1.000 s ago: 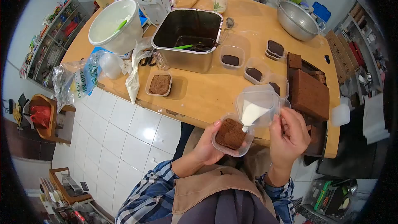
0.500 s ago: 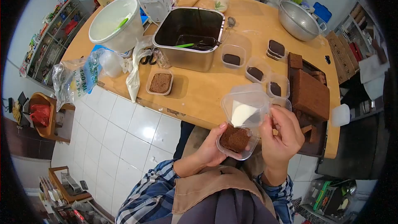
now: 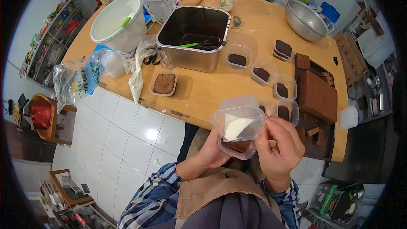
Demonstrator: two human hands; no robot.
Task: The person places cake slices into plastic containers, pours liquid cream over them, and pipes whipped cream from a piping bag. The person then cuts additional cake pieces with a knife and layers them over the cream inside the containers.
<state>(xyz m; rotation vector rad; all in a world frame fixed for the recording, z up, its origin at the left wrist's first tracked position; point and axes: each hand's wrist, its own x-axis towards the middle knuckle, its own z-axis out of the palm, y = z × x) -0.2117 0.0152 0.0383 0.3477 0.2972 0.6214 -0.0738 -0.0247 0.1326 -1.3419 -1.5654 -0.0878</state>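
My left hand [image 3: 211, 152] grips a clear plastic tub [image 3: 242, 154] from the side, low in front of my apron. Inside the tub lies brown cake [image 3: 238, 145], now partly covered. Between thumb and fingers, my right hand [image 3: 280, 147] pinches the edge of a second clear plastic piece [image 3: 217, 116], tilted over the tub; I cannot tell whether it is a lid or another tub. A white wedge-shaped patch [image 3: 237, 126] shows in or behind it. Close by on the table, several clear tubs hold dark brown contents, one tub [image 3: 287, 111] being just beyond my right hand.
A deep metal pan [image 3: 190, 59] with dark residue stands mid-table. Left of it are a white bowl [image 3: 114, 32], a filled piping bag [image 3: 135, 80] and a tub of cake [image 3: 164, 83]. A tray of brown cake [image 3: 318, 97] and a metal basin [image 3: 306, 21] occupy the right side.
The clear plastic piece in my right hand has moved left and down, covering more of the cake. The tub in my left hand has shifted slightly left.
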